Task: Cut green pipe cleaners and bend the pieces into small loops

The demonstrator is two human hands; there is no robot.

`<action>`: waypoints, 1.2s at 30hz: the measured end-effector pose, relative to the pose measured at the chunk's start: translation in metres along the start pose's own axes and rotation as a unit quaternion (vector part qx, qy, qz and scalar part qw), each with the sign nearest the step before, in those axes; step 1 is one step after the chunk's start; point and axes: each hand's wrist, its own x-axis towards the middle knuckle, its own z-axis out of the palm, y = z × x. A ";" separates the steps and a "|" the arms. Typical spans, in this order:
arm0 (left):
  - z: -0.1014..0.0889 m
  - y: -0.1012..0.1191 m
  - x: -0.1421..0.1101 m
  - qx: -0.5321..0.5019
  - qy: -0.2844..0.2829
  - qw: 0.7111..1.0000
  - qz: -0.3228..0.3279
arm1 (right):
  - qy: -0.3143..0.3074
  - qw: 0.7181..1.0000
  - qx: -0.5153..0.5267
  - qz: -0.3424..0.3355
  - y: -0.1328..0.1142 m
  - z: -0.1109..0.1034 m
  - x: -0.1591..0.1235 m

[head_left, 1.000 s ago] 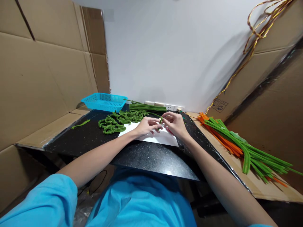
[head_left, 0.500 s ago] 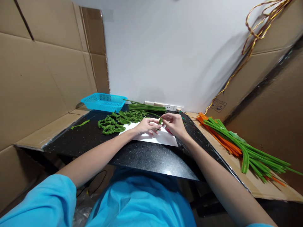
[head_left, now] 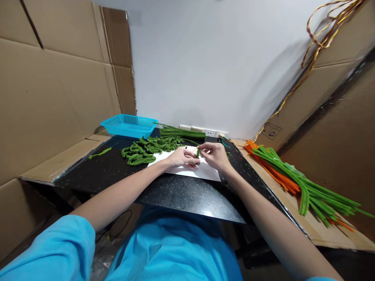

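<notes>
Over a white sheet of paper (head_left: 202,170), my left hand (head_left: 182,157) and my right hand (head_left: 214,154) meet fingertip to fingertip. Between them is a short dark green pipe cleaner (head_left: 198,153), pinched by both hands and partly covered by fingers. Left of the paper lie looped green pipe cleaners (head_left: 142,158), bent into several coiled shapes. Behind the hands rests a bundle of straight dark green pipe cleaners (head_left: 183,133).
A blue plastic basket (head_left: 129,127) stands at the back left. Bright green pipe cleaners (head_left: 310,187) and orange ones (head_left: 281,177) lie on cardboard at right. A flat green strip (head_left: 100,153) is on the black table (head_left: 193,199). Twisted wires (head_left: 315,50) hang at upper right.
The green pipe cleaner between my fingers has been bent and turned, its loose length no longer showing behind the left hand. My hands stay in nearly the same place.
</notes>
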 end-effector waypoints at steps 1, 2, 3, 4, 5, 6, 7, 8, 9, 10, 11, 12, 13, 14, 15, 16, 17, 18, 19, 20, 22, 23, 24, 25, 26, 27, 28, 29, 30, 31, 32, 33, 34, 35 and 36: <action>0.000 -0.001 0.000 -0.003 -0.004 1.000 0.002 | 0.000 1.000 -0.010 -0.004 0.000 0.000 0.000; 0.000 -0.001 0.000 -0.004 -0.010 1.000 0.005 | 0.001 1.000 -0.023 -0.007 0.001 0.000 -0.001; 0.000 -0.001 -0.001 -0.003 -0.016 1.000 0.007 | 0.000 0.999 -0.037 -0.008 0.001 0.000 -0.001; 0.000 0.000 -0.002 -0.001 -0.023 1.000 0.008 | -0.003 0.999 -0.053 -0.008 0.002 0.001 -0.002; 0.000 0.001 -0.002 0.002 -0.030 1.000 0.008 | -0.006 0.998 -0.068 -0.007 0.003 0.001 -0.002; 0.000 0.001 -0.003 0.006 -0.036 0.999 0.007 | -0.010 0.997 -0.081 -0.004 0.004 0.001 -0.003; 0.000 0.002 -0.003 0.010 -0.041 0.999 0.005 | -0.015 0.996 -0.091 -0.002 0.005 0.001 -0.003; 0.000 0.002 -0.003 0.012 -0.046 0.999 0.002 | -0.019 0.995 -0.096 0.000 0.006 0.002 -0.003; 0.000 0.002 -0.003 0.014 -0.050 0.999 0.001 | -0.025 0.995 -0.096 0.003 0.006 0.002 -0.003; 0.000 0.002 -0.003 0.015 -0.054 0.998 0.000 | -0.031 0.995 -0.090 0.004 0.007 0.002 -0.002; -0.001 0.002 -0.003 0.015 -0.057 0.998 -0.001 | -0.037 0.996 -0.081 0.005 0.007 0.002 -0.002; -0.001 0.002 -0.003 0.015 -0.059 0.998 -0.001 | -0.043 0.997 -0.069 0.006 0.007 0.002 -0.001; -0.001 0.001 -0.003 0.016 -0.061 0.998 -0.001 | -0.047 0.997 -0.056 0.008 0.008 0.001 0.000; -0.001 0.002 -0.003 0.017 -0.061 0.998 -0.001 | -0.051 0.998 -0.045 0.010 0.008 0.001 0.000; -0.001 0.002 -0.003 0.019 -0.059 0.998 -0.001 | -0.052 0.998 -0.038 0.010 0.008 0.001 0.001; -0.001 0.002 -0.003 0.020 -0.057 0.998 -0.002 | -0.052 0.998 -0.036 0.010 0.008 0.000 0.001; -0.001 0.002 -0.003 0.021 -0.056 0.998 -0.003 | -0.051 0.998 -0.040 0.008 0.008 0.000 0.001; -0.001 0.003 -0.004 0.020 -0.056 0.998 -0.005 | -0.049 0.998 -0.046 0.004 0.008 0.000 0.001; -0.001 0.003 -0.004 0.018 -0.058 0.998 -0.006 | -0.048 0.997 -0.055 -0.002 0.009 0.000 0.000; -0.002 0.003 -0.004 0.016 -0.062 0.998 -0.007 | -0.046 0.997 -0.063 -0.008 0.009 0.001 0.000; -0.002 0.002 -0.003 0.010 -0.066 0.998 -0.008 | -0.043 0.996 -0.079 -0.018 0.010 0.002 0.000; -0.003 0.001 -0.003 0.007 -0.065 0.998 -0.008 | -0.042 0.995 -0.083 -0.021 0.010 0.002 -0.001; -0.003 0.000 -0.002 0.006 -0.060 0.998 -0.005 | -0.040 0.995 -0.083 -0.023 0.010 0.002 0.000; -0.003 -0.001 -0.001 0.006 -0.053 0.999 -0.002 | -0.036 0.996 -0.082 -0.023 0.010 0.002 0.000; -0.003 -0.002 0.000 0.007 -0.046 0.999 0.002 | -0.030 0.996 -0.080 -0.022 0.009 0.001 0.000; -0.003 -0.002 0.000 0.009 -0.040 0.999 0.004 | -0.023 0.997 -0.077 -0.020 0.009 0.001 0.000; -0.002 -0.002 0.001 0.011 -0.035 0.999 0.005 | -0.016 0.997 -0.074 -0.018 0.008 0.000 0.000; -0.002 -0.003 0.001 0.013 -0.032 0.999 0.003 | -0.010 0.997 -0.072 -0.017 0.007 0.000 0.001; -0.002 -0.003 0.002 0.013 -0.031 0.999 0.000 | -0.006 0.998 -0.068 -0.017 0.005 -0.001 0.001; -0.002 -0.002 0.002 0.012 -0.030 0.999 -0.002 | -0.005 0.998 -0.057 -0.013 0.004 -0.001 0.001; -0.003 -0.002 0.002 0.012 -0.030 0.999 -0.003 | -0.009 0.999 -0.038 -0.004 0.002 -0.002 0.002; -0.003 -0.002 0.002 0.013 -0.030 0.999 -0.001 | -0.016 1.000 -0.010 0.011 0.001 -0.002 0.002; -0.003 -0.002 0.003 0.015 -0.030 0.999 0.001 | -0.026 0.999 0.024 0.031 0.000 -0.003 0.003; -0.003 -0.003 0.003 0.017 -0.030 0.999 0.005 | -0.038 0.996 0.060 0.052 -0.001 -0.003 0.003; -0.004 -0.003 0.003 0.018 -0.032 0.999 0.008 | -0.048 0.992 0.094 0.072 -0.002 -0.004 0.004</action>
